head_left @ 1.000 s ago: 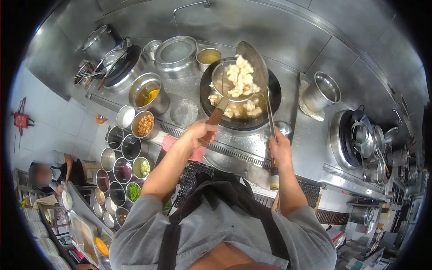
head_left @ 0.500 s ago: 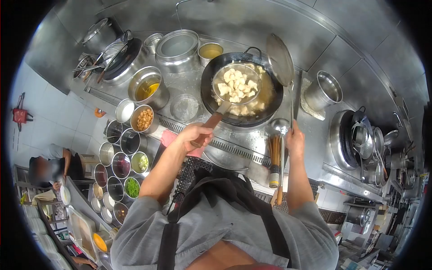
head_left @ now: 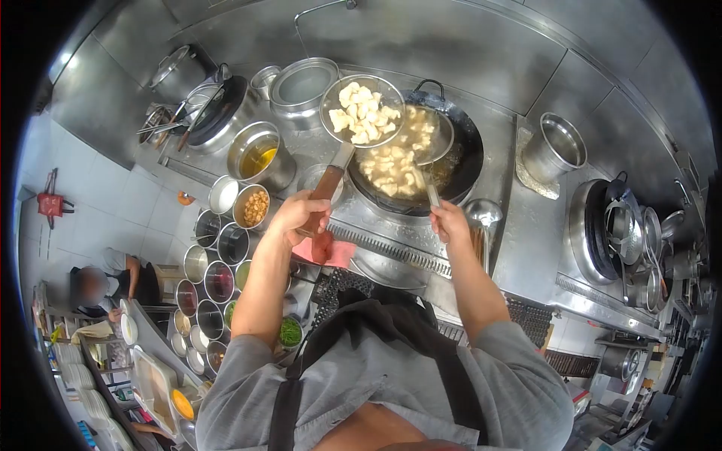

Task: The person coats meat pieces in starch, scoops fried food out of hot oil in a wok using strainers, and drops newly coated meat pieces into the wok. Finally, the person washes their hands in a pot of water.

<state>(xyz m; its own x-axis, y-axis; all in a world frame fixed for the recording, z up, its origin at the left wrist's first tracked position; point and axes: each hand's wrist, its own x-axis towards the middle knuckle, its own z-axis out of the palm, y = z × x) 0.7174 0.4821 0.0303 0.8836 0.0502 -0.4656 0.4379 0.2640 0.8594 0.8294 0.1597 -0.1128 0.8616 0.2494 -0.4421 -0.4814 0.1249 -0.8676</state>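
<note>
My left hand (head_left: 301, 218) is closed round the brown wooden handle of a wire strainer (head_left: 362, 110). Pale chunks of food (head_left: 365, 113) lie in that strainer, which is raised over the left rim of a black wok (head_left: 470, 150). In the wok, more pale pieces (head_left: 391, 171) sit in bubbling oil. My right hand (head_left: 450, 222) grips the handle of a second, round skimmer (head_left: 436, 139), whose head is low in the wok, partly among the pieces. A metal ladle (head_left: 482, 213) rests just right of my right hand.
Left of the wok stand a lidded pot (head_left: 304, 83), an oil pot (head_left: 262, 154) and several ingredient tins (head_left: 251, 207). A steel pot (head_left: 554, 145) is to the right, near another wok (head_left: 594, 233) holding utensils. A person (head_left: 113, 286) sits at far left.
The left strainer has moved up and left, out of the wok's middle, carrying its food. My right hand has brought the skimmer from above the right rim down into the wok.
</note>
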